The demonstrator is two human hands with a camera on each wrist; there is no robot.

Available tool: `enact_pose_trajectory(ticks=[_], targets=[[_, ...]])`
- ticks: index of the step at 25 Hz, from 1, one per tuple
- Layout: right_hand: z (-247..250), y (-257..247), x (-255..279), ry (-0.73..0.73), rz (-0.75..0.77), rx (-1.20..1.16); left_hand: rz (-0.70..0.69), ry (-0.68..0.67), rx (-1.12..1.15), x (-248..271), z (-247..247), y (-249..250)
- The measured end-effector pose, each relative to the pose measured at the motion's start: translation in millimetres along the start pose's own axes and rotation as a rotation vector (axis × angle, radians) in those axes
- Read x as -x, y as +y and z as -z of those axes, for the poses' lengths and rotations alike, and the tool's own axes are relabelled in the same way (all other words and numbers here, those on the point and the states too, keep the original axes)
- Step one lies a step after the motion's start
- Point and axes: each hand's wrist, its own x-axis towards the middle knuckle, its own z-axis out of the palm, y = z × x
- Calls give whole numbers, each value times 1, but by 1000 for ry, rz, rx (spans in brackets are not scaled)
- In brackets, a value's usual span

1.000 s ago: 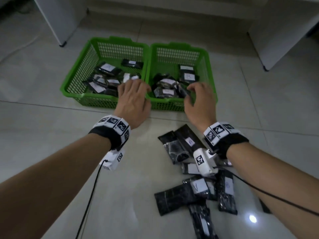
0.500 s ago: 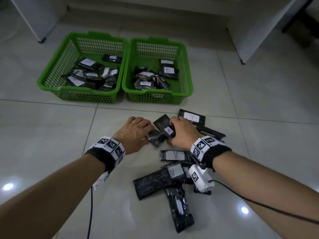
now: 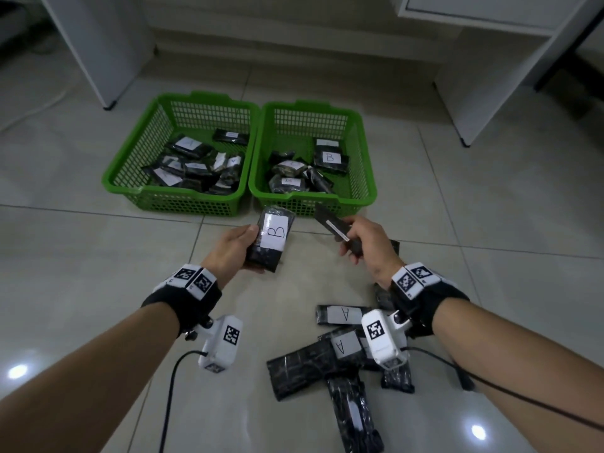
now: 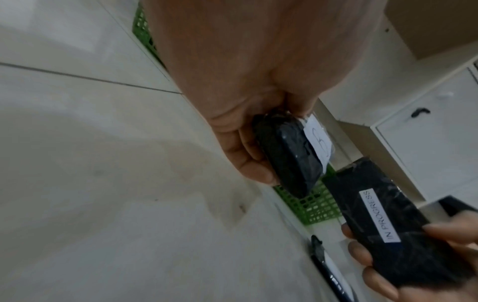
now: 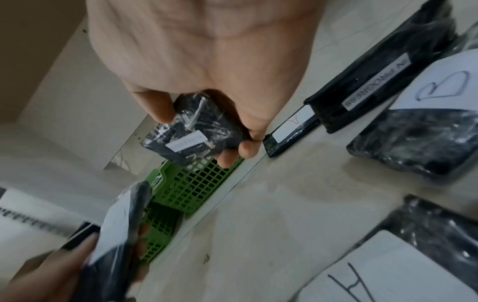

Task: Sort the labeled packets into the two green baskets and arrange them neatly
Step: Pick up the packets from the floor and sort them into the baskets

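Since half a second ago both hands have come up off the pile on the floor, each now carrying a packet, where before they met low over one packet at the pile's near edge.

The tiled floor [image 3: 98,273] carries everything. On it, side by side and touching, stand the left green basket [image 3: 130,178] and the right green basket [image 3: 367,178]; each holds a loose heap of black packets with white labels, one in the right basket reading B. Nearer the person lies the pile of unsorted packets [image 3: 304,367], overlapping one another, two of them showing A labels.

The left hand [image 3: 230,248] is clamped round the B packet [image 3: 273,238], thumb on one long edge and fingers under the other, label facing up, held above the floor just in front of the gap between the baskets. The right hand [image 3: 369,246] grips a second packet [image 3: 333,223] by its near end, tilted so its far end points toward the right basket's front wall; the left wrist view shows a strip on it reading IN PROGRESS, and its letter label cannot be seen. The two held packets are near each other but apart.
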Motion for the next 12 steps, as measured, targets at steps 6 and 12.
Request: enact_pose_trajectory(ticks=[6, 12], targets=[[-11, -6, 3, 168, 605, 623, -51, -35, 137, -9, 3, 28], [-8, -11, -18, 269, 636, 585, -306, 89, 12, -27, 6, 48]])
